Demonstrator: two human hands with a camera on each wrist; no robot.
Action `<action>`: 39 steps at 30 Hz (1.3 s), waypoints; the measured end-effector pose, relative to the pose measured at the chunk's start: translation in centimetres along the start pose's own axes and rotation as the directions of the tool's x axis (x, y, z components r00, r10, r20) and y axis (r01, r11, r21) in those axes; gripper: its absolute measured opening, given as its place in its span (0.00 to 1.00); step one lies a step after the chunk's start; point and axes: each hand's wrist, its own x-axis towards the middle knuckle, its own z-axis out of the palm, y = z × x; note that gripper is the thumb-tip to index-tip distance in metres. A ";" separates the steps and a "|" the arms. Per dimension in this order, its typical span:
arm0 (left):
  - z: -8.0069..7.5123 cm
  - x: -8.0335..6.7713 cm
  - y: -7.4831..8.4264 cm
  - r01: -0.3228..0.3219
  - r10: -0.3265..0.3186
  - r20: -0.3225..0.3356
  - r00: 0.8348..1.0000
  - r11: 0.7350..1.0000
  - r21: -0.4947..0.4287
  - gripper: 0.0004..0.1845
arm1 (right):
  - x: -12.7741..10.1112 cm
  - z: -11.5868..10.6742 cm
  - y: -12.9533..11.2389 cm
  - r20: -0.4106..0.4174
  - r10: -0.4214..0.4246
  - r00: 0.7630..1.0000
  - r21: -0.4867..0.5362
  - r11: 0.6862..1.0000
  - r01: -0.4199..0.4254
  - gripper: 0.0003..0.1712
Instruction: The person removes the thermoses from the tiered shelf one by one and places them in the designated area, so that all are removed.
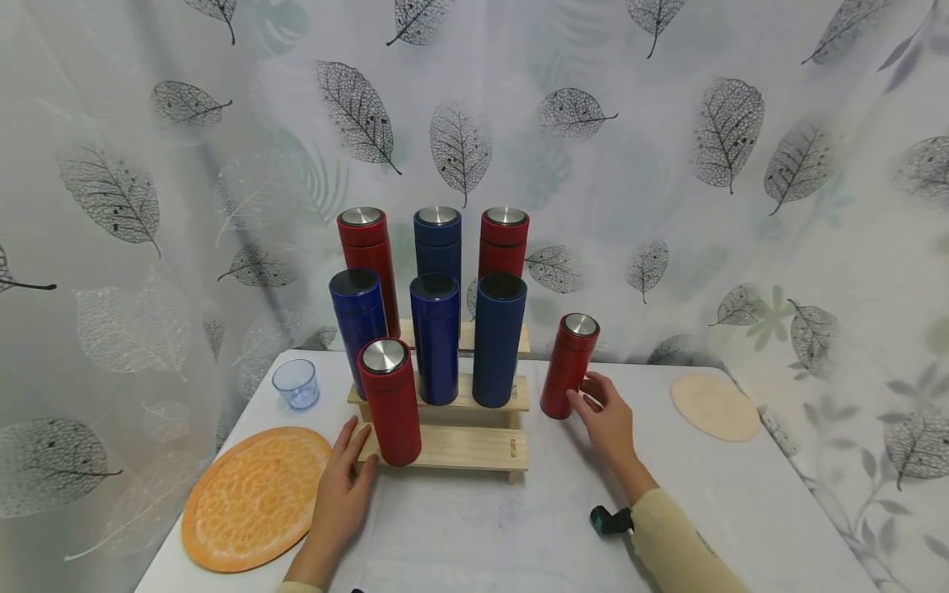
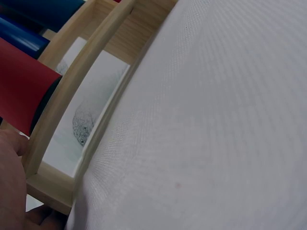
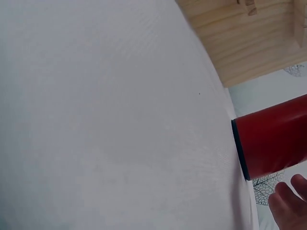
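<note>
A three-tier wooden stand (image 1: 474,445) holds red and blue thermos flasks. My left hand (image 1: 342,486) grips the left end of its lowest tier, beside a red flask (image 1: 391,412) standing there. In the left wrist view, my thumb (image 2: 14,143) lies at the tier's edge near that flask's base. Right of the stand, another red thermos flask (image 1: 569,366) stands on the white cloth. My right hand (image 1: 610,420) is at its right side, fingers loosely bent around it. The right wrist view shows fingertips (image 3: 284,199) close beside this flask's body.
Blue flasks (image 1: 435,346) fill the middle tier; red and blue ones (image 1: 504,239) stand on the top tier. Left of the stand are a blue glass (image 1: 296,385) and a round orange mat (image 1: 255,498). A beige disc (image 1: 715,408) lies far right. A leaf-patterned curtain (image 1: 593,165) hangs behind.
</note>
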 end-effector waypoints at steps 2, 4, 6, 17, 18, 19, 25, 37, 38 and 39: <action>0.0 0.0 0.0 0.003 -0.003 0.003 1.000 1.000 0.003 0.28 | -0.2 -0.2 0.3 -0.025 -0.027 0.999 -0.016 1.000 0.027 0.32; 0.0 0.0 -0.1 0.007 -0.007 0.004 1.000 1.000 0.002 0.28 | -0.4 -0.4 0.7 -0.028 -0.052 0.998 -0.057 0.997 0.050 0.32; 0.0 0.0 0.0 0.008 -0.008 0.007 1.000 1.000 0.000 0.28 | -0.6 -0.5 0.9 -0.013 -0.076 0.997 -0.120 0.990 0.074 0.33; 0.0 0.0 0.1 -0.005 0.005 0.001 1.000 1.000 -0.005 0.28 | -1.4 -1.0 2.5 0.041 -0.376 0.926 -0.471 0.810 0.350 0.36; 0.0 -0.1 0.0 -0.004 0.004 0.000 1.000 1.000 -0.005 0.28 | -1.3 -1.0 2.5 0.037 -0.395 0.918 -0.477 0.800 0.364 0.35; 0.0 -0.1 0.0 -0.005 0.005 0.000 1.000 1.000 -0.005 0.28 | -1.3 -1.0 2.5 0.029 -0.408 0.912 -0.474 0.798 0.372 0.34; 0.1 0.0 0.0 -0.010 0.010 0.002 1.000 1.000 -0.006 0.28 | -1.7 -1.0 1.9 -0.087 -0.376 0.923 -0.366 0.873 0.321 0.26; 0.1 0.0 0.0 -0.007 0.007 0.002 1.000 1.000 -0.001 0.28 | -3.1 -1.1 -3.4 -0.206 -0.409 0.889 -0.166 0.910 0.380 0.20; 0.1 0.0 -0.1 -0.008 0.008 0.002 1.000 1.000 -0.002 0.28 | -3.3 -1.0 -4.0 -0.200 -0.415 0.887 -0.154 0.908 0.390 0.20; 0.1 0.0 -0.1 -0.009 0.009 0.002 1.000 1.000 0.000 0.28 | -3.5 -0.9 -4.7 -0.189 -0.418 0.889 -0.142 0.907 0.397 0.20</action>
